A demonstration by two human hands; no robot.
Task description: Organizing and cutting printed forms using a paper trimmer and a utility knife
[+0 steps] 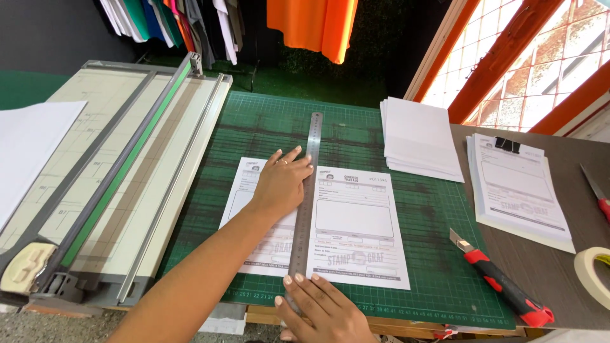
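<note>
Two hands, left (279, 184) and right (324, 308), press flat with fingers spread on one ruler (307, 197) over one printed sheet (356, 222). One knife (502, 282) lies near the mat's (432, 267) right edge.

Scene bright and evenly lit. Daylight enters through the latticed window (540, 57) at upper right, where the panes are overexposed. Shadows are soft and short, falling beside the paper stack (419, 136) and under the forearm. Mild sheen on the steel ruler (309, 184). Focus is sharp at centre; wide-angle distortion bends lines near the edges; far background is dark.
</note>
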